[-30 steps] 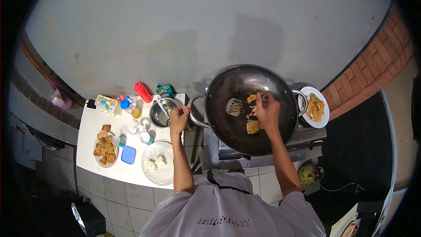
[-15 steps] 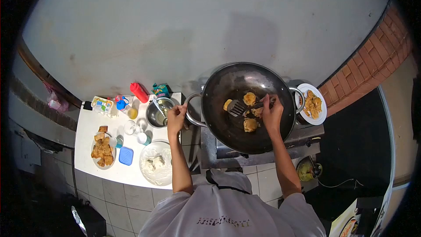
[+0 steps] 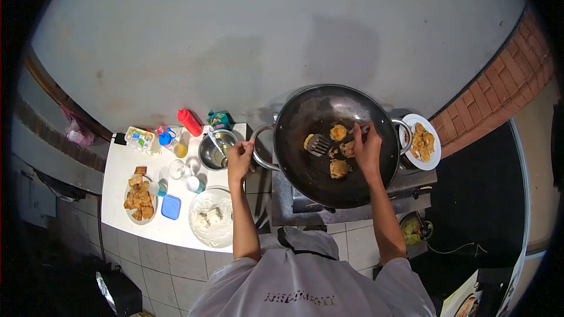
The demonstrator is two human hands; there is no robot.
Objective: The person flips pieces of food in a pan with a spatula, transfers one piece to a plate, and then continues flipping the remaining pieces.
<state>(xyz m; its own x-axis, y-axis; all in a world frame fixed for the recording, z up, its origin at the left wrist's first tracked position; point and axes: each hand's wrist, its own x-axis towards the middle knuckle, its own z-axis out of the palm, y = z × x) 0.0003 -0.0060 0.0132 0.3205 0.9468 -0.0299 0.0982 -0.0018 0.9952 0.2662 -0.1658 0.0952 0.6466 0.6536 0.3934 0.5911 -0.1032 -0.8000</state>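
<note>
A large dark wok [image 3: 305, 182] stands on the metal stove [image 3: 346, 216]. My left hand [image 3: 239, 161] is closed at the wok's left loop handle [image 3: 262, 158], fingertips on the metal. Over the wok, my right hand [image 3: 368, 151] grips a slotted spatula [image 3: 318, 145], its head low against the pan. The spatula head lies at a small yellow fried piece [image 3: 307, 140], partly covering it. Nearby in the wok are a round golden fritter [image 3: 338, 132], a browned fritter [image 3: 338, 168] and a broken piece [image 3: 346, 149] partly behind my right hand.
At right, a white plate [image 3: 435, 158] holds fried food. The white table [image 3: 117, 161] at left carries a steel bowl [image 3: 205, 154], a plate with white batter [image 3: 202, 238], cups, a red squeeze bottle [image 3: 189, 122], a blue lid [image 3: 171, 206] and a plate of fried pieces [image 3: 138, 199].
The whole view has shifted slightly to the right. Both hands, the spatula and the fritters keep nearly the same places relative to the wok.
</note>
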